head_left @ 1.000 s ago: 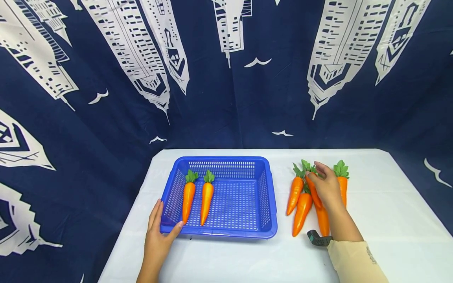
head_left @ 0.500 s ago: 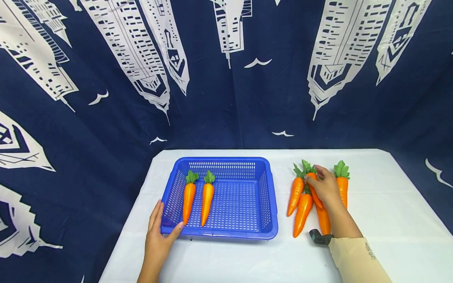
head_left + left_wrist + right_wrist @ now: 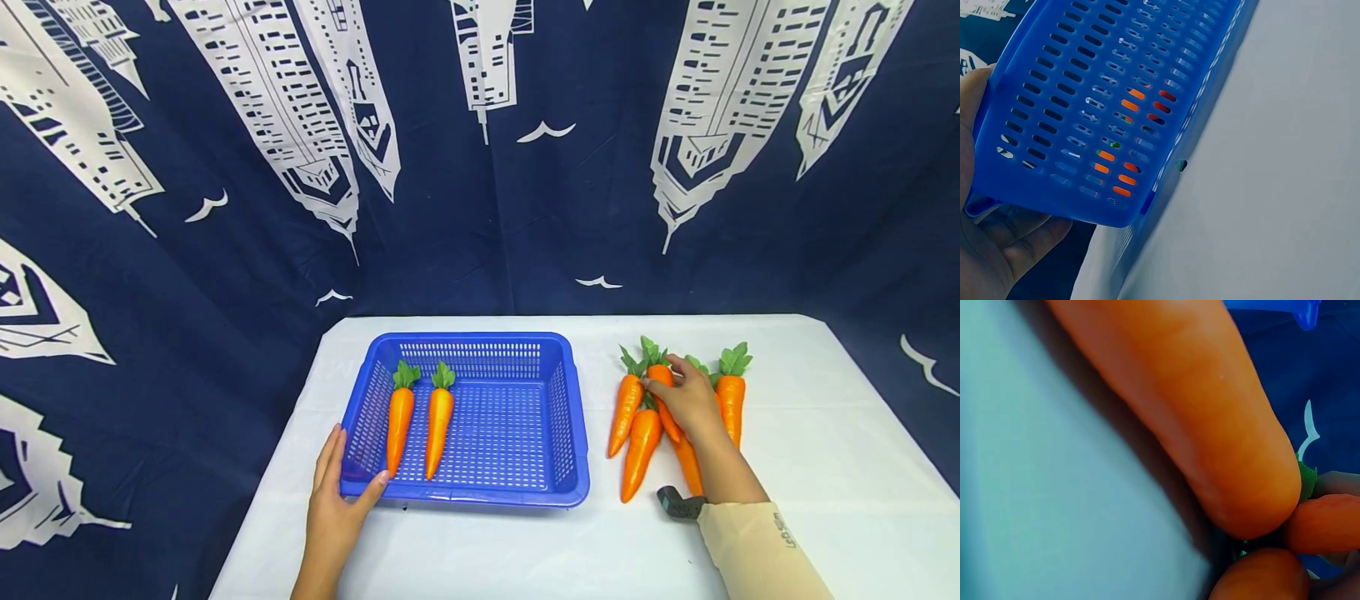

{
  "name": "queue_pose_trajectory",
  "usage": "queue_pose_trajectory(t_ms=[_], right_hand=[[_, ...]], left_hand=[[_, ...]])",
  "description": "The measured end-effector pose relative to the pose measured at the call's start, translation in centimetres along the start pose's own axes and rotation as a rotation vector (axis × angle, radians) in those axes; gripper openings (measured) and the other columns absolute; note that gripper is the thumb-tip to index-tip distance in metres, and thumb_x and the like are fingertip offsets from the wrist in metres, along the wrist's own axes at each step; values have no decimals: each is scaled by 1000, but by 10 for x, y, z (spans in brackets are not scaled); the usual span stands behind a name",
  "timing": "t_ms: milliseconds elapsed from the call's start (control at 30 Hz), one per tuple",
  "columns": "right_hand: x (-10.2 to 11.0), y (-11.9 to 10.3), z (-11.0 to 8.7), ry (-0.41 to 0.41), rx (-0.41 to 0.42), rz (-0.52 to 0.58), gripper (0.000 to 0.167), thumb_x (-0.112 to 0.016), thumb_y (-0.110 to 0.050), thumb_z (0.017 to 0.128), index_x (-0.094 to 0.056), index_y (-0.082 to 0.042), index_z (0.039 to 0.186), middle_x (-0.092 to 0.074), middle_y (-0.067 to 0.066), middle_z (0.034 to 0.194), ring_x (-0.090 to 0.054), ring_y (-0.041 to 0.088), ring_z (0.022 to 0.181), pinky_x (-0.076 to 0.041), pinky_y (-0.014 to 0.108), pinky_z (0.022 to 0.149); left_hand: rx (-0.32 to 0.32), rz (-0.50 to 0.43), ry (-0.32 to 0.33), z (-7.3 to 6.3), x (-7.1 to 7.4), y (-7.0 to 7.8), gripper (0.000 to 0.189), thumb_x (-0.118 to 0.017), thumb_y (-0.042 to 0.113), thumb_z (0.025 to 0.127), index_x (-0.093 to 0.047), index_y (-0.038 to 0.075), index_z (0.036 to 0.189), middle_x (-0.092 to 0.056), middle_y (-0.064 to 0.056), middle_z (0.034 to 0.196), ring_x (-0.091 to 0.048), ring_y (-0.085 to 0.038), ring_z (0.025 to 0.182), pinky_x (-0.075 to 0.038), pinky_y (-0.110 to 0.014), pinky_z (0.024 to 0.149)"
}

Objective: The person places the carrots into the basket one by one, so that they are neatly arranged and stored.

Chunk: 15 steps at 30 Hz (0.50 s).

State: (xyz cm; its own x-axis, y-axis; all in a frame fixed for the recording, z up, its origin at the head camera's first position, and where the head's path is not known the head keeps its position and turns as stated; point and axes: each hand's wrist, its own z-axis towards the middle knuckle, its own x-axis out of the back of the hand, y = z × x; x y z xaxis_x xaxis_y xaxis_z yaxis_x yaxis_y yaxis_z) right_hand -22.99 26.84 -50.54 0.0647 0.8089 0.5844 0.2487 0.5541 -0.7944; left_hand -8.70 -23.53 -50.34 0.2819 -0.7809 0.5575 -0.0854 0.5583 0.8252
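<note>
Right hand (image 3: 693, 402): thumb and fingers pinch one carrot (image 3: 660, 377) just below its leaves, right of the basket.
Pinched carrot: in the pile on the white table (image 3: 600, 550); the hand covers part of it from above. The right wrist view shows orange between the fingers and, right next to it, a big smooth carrot end (image 3: 1197, 412) that the head view does not show from this side.
Pile: a left carrot (image 3: 626, 412), a front carrot (image 3: 641, 454), one running under the wrist (image 3: 688, 467) and a right-hand carrot (image 3: 731, 404), leaves away from the person.
Left hand (image 3: 330, 500): not clenched; straight fingers along the basket's left side, thumb on its front rim.
Blue basket (image 3: 465, 497): two carrots (image 3: 400, 421) (image 3: 439, 425) lie inside, side by side. The left wrist view alone gives the slotted outer wall up close, orange glinting through.
Since one second ago: the right-hand carrot has tilted and shifted outward, and a second leaf tuft (image 3: 697, 364) now shows beside it; left hand and basket stay put.
</note>
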Motion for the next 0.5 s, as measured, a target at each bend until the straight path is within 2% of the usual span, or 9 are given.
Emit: queue_pose_trajectory(t_ms=[233, 500], right_hand=[[2, -5, -2, -3, -2, 28, 74, -62, -25, 99, -26, -3, 159, -32, 32, 158, -39, 54, 141, -40, 63, 114], [8, -8, -2, 31, -24, 105, 71, -60, -28, 100, -27, -7, 160, -30, 29, 161, -36, 51, 145, -36, 62, 117]], left_hand=[[6, 5, 1, -1, 0, 0, 93, -80, 33, 87, -25, 21, 162, -18, 1, 170, -19, -35, 157, -22, -64, 122], [4, 4, 4, -1, 0, 0, 93, -80, 32, 87, -26, 21, 162, -18, 1, 170, -19, -35, 157, -21, -63, 122]])
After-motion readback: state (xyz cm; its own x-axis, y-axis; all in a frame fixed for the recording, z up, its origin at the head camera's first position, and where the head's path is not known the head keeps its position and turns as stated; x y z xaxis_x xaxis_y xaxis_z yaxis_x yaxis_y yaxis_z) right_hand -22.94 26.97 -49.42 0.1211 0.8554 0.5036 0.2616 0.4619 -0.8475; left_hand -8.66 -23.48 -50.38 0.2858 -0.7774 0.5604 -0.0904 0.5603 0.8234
